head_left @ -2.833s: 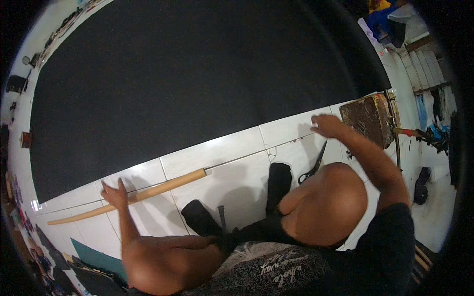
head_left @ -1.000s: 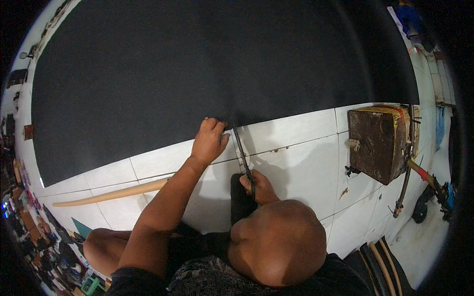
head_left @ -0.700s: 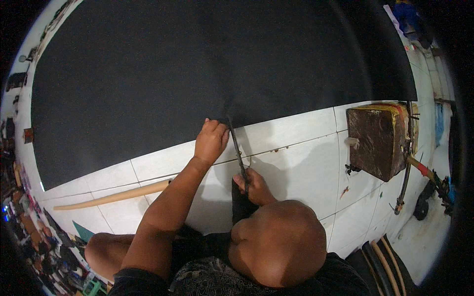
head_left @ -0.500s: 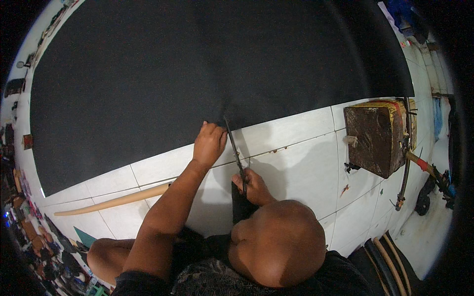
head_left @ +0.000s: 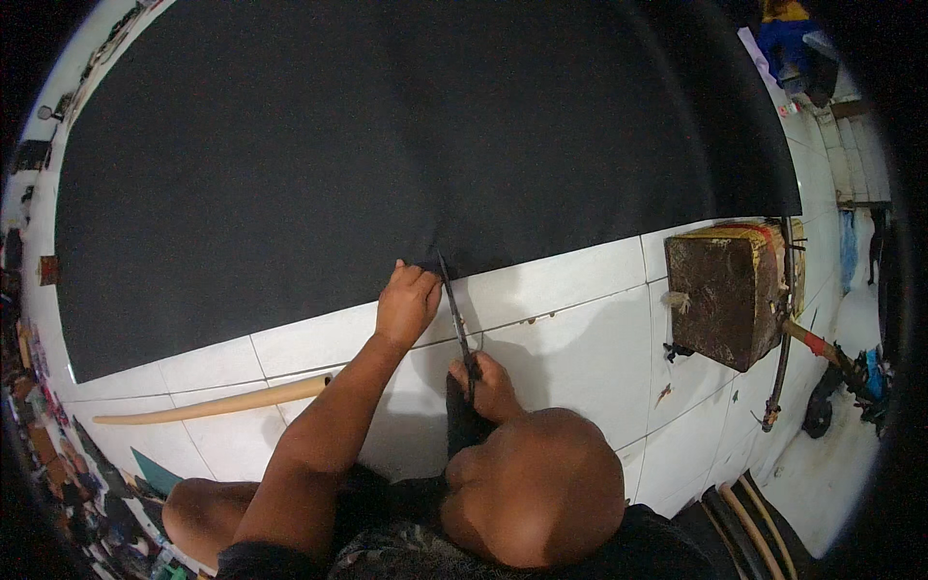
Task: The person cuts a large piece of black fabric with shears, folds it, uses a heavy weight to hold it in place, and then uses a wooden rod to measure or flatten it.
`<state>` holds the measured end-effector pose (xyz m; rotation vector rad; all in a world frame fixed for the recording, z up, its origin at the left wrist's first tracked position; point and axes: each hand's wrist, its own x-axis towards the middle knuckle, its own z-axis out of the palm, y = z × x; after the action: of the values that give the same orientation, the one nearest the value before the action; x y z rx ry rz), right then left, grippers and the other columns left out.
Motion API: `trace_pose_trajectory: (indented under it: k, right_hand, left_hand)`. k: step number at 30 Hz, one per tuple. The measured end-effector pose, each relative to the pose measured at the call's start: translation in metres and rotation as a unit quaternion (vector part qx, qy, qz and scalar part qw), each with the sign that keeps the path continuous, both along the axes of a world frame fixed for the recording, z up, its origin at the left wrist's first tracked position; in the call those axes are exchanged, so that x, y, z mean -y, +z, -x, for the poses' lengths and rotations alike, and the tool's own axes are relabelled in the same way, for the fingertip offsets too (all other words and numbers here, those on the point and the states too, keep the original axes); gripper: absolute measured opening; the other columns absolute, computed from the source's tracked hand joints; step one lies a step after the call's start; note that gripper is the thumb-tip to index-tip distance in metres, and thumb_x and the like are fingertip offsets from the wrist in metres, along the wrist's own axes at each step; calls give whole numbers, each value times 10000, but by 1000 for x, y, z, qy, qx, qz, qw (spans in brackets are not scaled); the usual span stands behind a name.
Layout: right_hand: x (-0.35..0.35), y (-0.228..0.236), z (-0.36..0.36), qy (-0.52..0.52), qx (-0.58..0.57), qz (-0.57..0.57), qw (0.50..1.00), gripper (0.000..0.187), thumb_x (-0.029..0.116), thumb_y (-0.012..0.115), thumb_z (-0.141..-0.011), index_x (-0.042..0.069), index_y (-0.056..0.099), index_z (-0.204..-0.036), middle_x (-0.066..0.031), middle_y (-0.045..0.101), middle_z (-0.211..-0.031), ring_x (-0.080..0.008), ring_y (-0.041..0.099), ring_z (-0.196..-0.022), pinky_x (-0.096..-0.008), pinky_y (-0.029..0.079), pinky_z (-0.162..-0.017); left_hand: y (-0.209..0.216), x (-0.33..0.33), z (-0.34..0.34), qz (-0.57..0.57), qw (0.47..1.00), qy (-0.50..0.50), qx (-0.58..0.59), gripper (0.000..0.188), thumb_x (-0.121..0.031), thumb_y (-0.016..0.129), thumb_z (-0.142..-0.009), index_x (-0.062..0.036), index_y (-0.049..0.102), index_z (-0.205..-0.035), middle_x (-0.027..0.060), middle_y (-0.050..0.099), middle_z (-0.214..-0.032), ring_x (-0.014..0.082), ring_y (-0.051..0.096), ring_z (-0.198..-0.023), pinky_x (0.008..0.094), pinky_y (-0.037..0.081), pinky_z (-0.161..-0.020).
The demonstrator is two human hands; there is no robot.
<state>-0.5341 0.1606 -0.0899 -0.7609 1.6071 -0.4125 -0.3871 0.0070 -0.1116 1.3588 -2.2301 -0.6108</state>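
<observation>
A large black sheet, which looks like cloth, lies flat on the white tiled floor. My left hand is closed on its near edge, the fingers curled and pinching the material. Just to the right, my right hand is wrapped around the handles of long dark scissors. The blades point away from me, and their tip lies over the sheet's edge beside my left fingers. Whether the blades are apart is hard to make out.
Left of my forearm lies a pale tapering rod. A dark brown block with yellowish sides stands at the right, a thin long rod by it. My bent knee rises near my right hand. Several curved sticks lie lower right.
The whole view has shifted slightly, so the sheet's right side and the block appear lower. Both hands remain at about the same stretch of edge, still holding the sheet and the scissors.
</observation>
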Motion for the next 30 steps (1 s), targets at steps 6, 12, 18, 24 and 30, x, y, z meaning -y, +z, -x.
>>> trace_pose_trajectory:
  k: [6, 12, 18, 24, 30]
  right_hand:
    - [37, -4, -1, -3, -25, 87, 996, 501, 490, 675, -896, -5, 603, -932, -224, 662, -856, -368, 655, -848, -461, 485, -784]
    - [51, -42, 1, 3, -34, 175, 984, 356, 337, 676, -948, 56, 532, -783, -2, 522, -603, -114, 494, -533, -301, 409, -509]
    - [50, -52, -4, -11, -43, 189, 981, 409, 392, 653, -956, 72, 516, -741, 1, 520, -589, -107, 487, -511, -306, 407, -487]
    - [118, 7, -6, -9, 3, 159, 987, 541, 532, 639, -906, 1, 620, -804, -204, 668, -813, -372, 650, -780, -457, 488, -720]
    - [140, -13, -3, -13, -44, 142, 989, 570, 559, 643, -896, 3, 624, -776, -158, 657, -730, -303, 640, -700, -430, 485, -658]
  left_hand:
    - [-2, 0, -6, -4, 1000, -3, -22, 32, -37, 666, -807, -57, 667, -832, 121, 576, -761, 336, 610, -815, 497, 424, -1069]
    - [-3, -1, -6, -20, 1000, -22, -10, 115, -76, 677, -803, -52, 656, -914, 124, 611, -863, 355, 605, -905, 501, 421, -1069]
    - [6, -1, -17, 15, 992, -96, 81, 330, -137, 670, -796, -20, 644, -1103, 143, 599, -1047, 355, 567, -1057, 486, 430, -1046]
    - [16, -18, -20, 20, 970, -108, 217, 469, -186, 625, -817, -18, 582, -1252, 145, 581, -1190, 319, 543, -1163, 522, 411, -1008]
    - [18, -27, -6, -41, 959, -114, 257, 547, -166, 606, -829, 55, 484, -1314, 201, 514, -1304, 364, 483, -1255, 555, 376, -1067]
